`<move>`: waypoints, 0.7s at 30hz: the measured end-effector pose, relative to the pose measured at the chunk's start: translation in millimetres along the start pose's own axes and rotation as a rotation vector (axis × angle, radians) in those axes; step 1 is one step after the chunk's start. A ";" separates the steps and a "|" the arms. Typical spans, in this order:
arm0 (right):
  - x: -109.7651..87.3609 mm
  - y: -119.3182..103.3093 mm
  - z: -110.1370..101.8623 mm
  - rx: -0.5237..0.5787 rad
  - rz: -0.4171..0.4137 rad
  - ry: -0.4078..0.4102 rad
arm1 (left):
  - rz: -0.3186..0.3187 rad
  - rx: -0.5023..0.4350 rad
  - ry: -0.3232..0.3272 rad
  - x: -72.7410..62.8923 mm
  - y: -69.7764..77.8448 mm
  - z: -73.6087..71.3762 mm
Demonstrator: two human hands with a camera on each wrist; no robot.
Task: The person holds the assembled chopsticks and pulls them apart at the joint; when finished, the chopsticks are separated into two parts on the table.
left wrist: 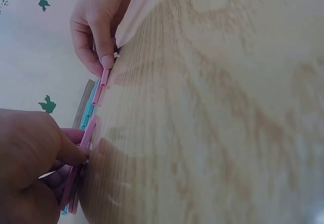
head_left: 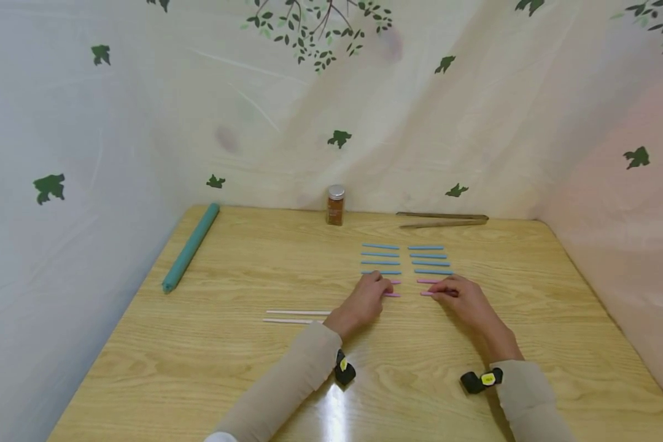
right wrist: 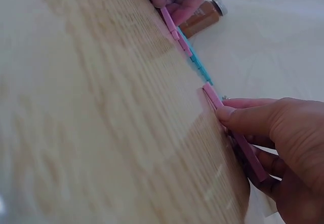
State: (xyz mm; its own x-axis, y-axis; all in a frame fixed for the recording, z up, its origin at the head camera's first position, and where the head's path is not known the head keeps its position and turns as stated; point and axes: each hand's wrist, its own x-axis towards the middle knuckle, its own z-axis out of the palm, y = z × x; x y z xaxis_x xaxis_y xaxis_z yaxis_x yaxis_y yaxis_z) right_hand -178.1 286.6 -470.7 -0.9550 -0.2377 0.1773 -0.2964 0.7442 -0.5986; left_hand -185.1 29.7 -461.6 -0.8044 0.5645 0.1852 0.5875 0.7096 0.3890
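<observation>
My left hand (head_left: 367, 299) pinches a pink stick (left wrist: 87, 132) between thumb and fingers, low against the wooden tabletop. To its right, my right hand (head_left: 466, 301) holds another pink stick (right wrist: 249, 156) the same way, its near end poking out past the thumb. Just beyond each lies one more pink stick (head_left: 428, 281), partly covered by the fingers. Farther back, blue sticks (head_left: 380, 263) lie crosswise in two side-by-side columns of several each, roughly parallel. Two white sticks (head_left: 295, 312) lie left of the left hand, their right ends hidden behind the wrist.
At the back edge stands a silver-lidded jar (head_left: 336, 207) with reddish-brown contents. Tongs (head_left: 444, 215) lie to its right, their joined end pointing right. A teal roll (head_left: 192, 247) lies slanted along the left edge. Leaf-patterned white cloth (head_left: 287, 153) encloses the table on three sides.
</observation>
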 end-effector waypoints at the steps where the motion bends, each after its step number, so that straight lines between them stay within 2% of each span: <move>1: -0.1 0.0 0.2 0.000 0.000 0.000 | 0.000 0.000 0.000 -0.1 0.1 0.0; 13: 0.6 -1.6 -0.8 -0.019 0.020 -0.012 | 0.003 0.009 0.001 0.0 0.2 -0.3; 17: 1.2 -4.1 -0.8 -0.040 -0.019 -0.003 | 0.004 -0.016 0.045 -3.3 0.1 -2.7; 21: 4.2 -11.1 -1.4 -0.062 -0.089 0.032 | 0.015 -0.052 0.106 -10.0 -0.4 -14.0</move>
State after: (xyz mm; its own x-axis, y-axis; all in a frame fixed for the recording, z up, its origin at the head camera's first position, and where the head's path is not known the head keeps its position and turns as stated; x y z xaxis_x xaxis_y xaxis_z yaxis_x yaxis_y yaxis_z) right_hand -178.8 278.2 -462.2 -0.9244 -0.2855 0.2531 -0.3794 0.7581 -0.5304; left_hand -178.6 17.9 -451.0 -0.8017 0.5252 0.2852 0.5967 0.6769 0.4310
